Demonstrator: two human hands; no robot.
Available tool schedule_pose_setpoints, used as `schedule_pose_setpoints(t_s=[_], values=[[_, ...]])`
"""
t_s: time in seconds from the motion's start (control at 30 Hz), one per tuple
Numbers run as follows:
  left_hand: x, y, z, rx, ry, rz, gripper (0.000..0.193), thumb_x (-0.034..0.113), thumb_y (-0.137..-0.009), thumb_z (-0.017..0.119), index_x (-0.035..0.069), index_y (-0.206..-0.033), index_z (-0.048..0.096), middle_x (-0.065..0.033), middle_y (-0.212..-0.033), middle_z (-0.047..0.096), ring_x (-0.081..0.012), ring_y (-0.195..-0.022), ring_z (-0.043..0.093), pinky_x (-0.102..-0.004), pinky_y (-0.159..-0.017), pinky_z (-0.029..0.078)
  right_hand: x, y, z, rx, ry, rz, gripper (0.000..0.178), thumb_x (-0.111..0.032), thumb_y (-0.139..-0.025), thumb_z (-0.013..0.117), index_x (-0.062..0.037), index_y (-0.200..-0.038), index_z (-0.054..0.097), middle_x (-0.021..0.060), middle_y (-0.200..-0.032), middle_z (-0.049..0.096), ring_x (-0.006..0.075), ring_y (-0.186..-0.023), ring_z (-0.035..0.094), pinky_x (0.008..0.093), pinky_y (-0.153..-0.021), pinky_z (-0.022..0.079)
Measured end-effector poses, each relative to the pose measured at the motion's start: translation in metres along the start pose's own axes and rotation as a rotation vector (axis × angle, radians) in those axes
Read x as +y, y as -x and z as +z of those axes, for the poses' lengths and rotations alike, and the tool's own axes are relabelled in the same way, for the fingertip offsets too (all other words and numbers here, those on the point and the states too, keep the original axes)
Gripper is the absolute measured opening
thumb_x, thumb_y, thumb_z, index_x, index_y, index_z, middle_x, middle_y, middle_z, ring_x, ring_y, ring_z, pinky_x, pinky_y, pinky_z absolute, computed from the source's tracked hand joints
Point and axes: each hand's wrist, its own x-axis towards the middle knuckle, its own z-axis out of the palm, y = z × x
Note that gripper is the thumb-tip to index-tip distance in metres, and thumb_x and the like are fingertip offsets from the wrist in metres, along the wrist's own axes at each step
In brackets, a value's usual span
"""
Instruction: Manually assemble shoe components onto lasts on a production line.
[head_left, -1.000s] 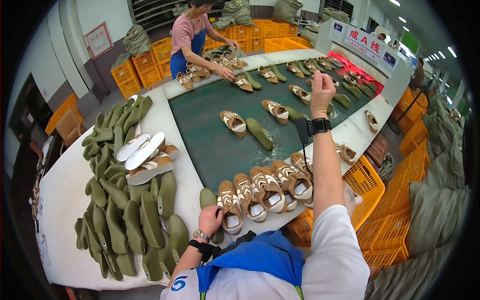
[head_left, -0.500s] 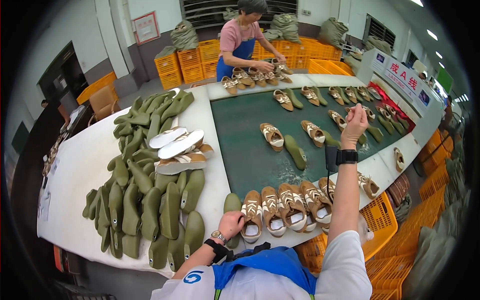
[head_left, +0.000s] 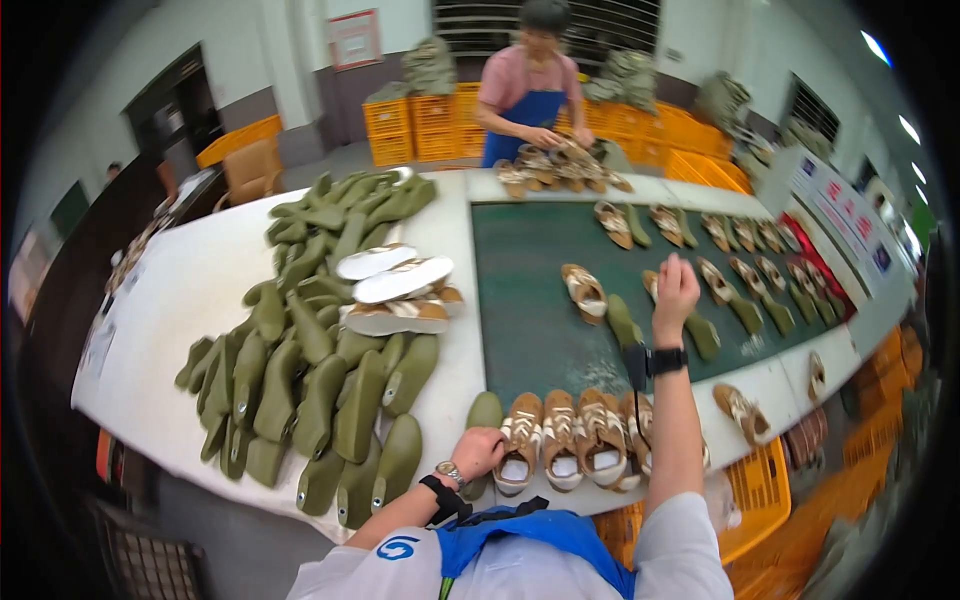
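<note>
My left hand (head_left: 481,452) is closed, its curled fingertips against the side of the leftmost brown-and-white sneaker (head_left: 519,440) at the table's near edge. Beside and partly under that hand lies a green shoe last (head_left: 484,412). My right hand (head_left: 676,288) is raised over the green belt (head_left: 530,350), its fingers pressed together; whatever they hold, if anything, is too small to make out. Several lace-up sneakers (head_left: 601,440) stand in a row between my arms, toes pointing away. On the belt, sneakers (head_left: 584,292) lie beside green lasts (head_left: 622,322).
A large pile of green lasts (head_left: 325,400) covers part of the white table (head_left: 140,380) at left, with white-soled sneakers (head_left: 400,290) on it. A co-worker (head_left: 530,90) handles shoes across the belt. Orange crates (head_left: 750,500) stand below right.
My right hand has come slightly lower and nearer to me, still closed. My left hand stays by the leftmost sneaker. The whole view has shifted, so the table appears farther right.
</note>
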Motion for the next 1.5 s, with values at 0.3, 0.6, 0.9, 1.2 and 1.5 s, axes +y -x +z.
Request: schedule_pose_setpoints(t_s=[0.3,0.6,0.9,1.2,1.5], values=[[0.003,0.004,0.031,-0.106,-0.013,0.042,0.013,0.016,-0.074,0.058,0.004,-0.072,0.058,-0.0155,-0.071,0.060,-0.0361,-0.071,0.058,-0.0454,-0.067,0.047,0.064,0.204,-0.018,-1.641,0.839,-0.038,0.019,-0.029,-0.081,0.061,-0.0107,-0.085,0.068,0.0145,-0.076,0.066,0.0340,-0.070,0.065,0.0425,-0.064,0.052],[0.013,0.004,0.038,-0.067,0.010,-0.017,0.016,0.017,-0.075,0.056,0.003,-0.070,0.059,-0.0174,-0.073,0.061,-0.0374,-0.073,0.059,-0.0456,-0.069,0.046,0.046,0.228,-0.078,-1.719,0.902,-0.162,0.055,-0.034,-0.081,0.065,-0.0175,-0.131,0.048,0.0167,-0.079,0.066,0.0371,-0.063,0.062,0.0463,-0.059,0.049],[0.003,0.001,0.024,-0.025,0.027,0.047,0.011,0.015,-0.075,0.058,0.004,-0.069,0.059,-0.0168,-0.068,0.059,-0.0371,-0.066,0.058,-0.0469,-0.062,0.047,0.011,0.265,-0.077,-1.709,1.003,0.055,0.036,-0.040,-0.085,0.057,-0.0147,-0.111,0.056,0.0162,-0.070,0.065,0.0372,-0.065,0.064,0.0486,-0.054,0.050],[0.014,-0.013,0.011,-0.100,0.025,0.068,0.008,0.010,-0.077,0.060,0.004,-0.081,0.063,-0.0145,-0.076,0.063,-0.0347,-0.073,0.060,-0.0430,-0.069,0.048,0.011,0.275,-0.065,-1.515,0.938,0.122,0.041,-0.034,-0.083,0.061,-0.0124,-0.117,0.051,0.0142,-0.070,0.065,0.0347,-0.064,0.064,0.0456,-0.053,0.050],[0.019,-0.004,0.011,-0.045,0.105,-0.003,0.008,0.008,-0.076,0.060,0.003,-0.081,0.063,-0.0143,-0.080,0.065,-0.0343,-0.077,0.060,-0.0429,-0.074,0.048,0.036,0.286,-0.057,-1.971,0.986,0.265,0.042,-0.049,-0.082,0.060,-0.0100,-0.098,0.064,0.0191,-0.079,0.065,0.0369,-0.078,0.065,0.0466,-0.066,0.051]])
